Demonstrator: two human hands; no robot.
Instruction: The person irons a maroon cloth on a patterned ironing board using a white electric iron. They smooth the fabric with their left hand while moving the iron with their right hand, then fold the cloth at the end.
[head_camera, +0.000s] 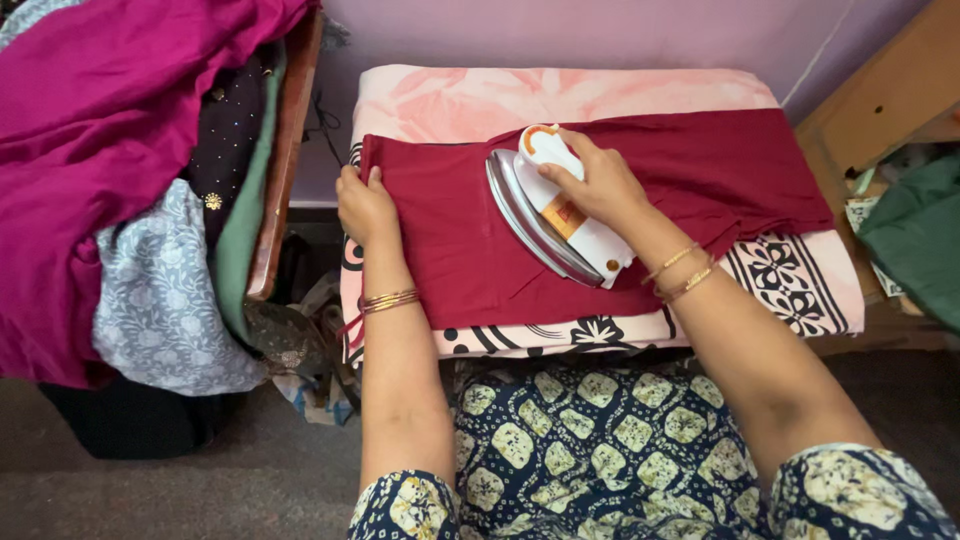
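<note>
- Gripping a white electric iron (553, 208) by its handle, right hand (592, 185) is closed round it; iron is tipped onto its side edge, soleplate facing 9 o'clock.
- Iron rests at centre of a maroon garment (700, 165) spread over a pink-and-black printed padded cloth (790, 285).
- Left hand (365, 205), fingers curled, pins the garment's edge at 9 o'clock of the iron.
- Magenta fabric (90, 130) heaped well apart, at 9 o'clock.
</note>
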